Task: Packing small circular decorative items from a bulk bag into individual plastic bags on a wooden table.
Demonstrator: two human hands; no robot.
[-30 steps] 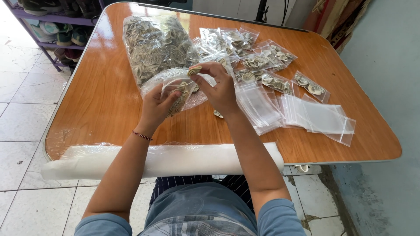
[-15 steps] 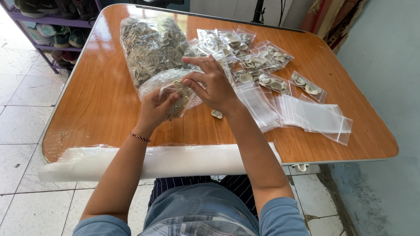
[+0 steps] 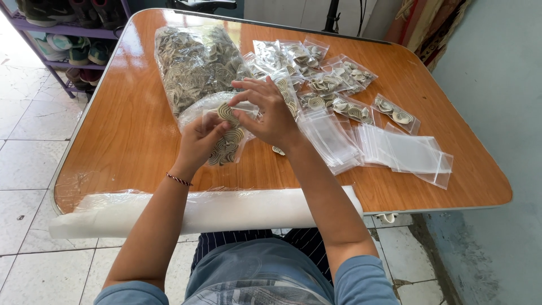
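Small clear bag [image 3: 226, 141] of spiral discs now held upright by left hand [image 3: 197, 141]; right hand [image 3: 271, 116] fingers pinched on its top edge, lifted from the desk [image 3: 130, 130].

Bench [image 3: 130, 135]: glossy orange-brown wood-grain top with rounded corners and a pale metal edge band, strong light glaring off its far left part; a roll of clear plastic sheet [image 3: 203, 212] lies along the near edge. Floor [image 3: 28, 169]: large pale square tiles with dark grout, sunlit at upper left, stained near the wall. Wall [image 3: 497, 73]: plain light blue-grey, on the right; purple shoe rack [image 3: 62, 31] with sneakers at upper left, patterned cloth [image 3: 432, 25] hanging at upper right.
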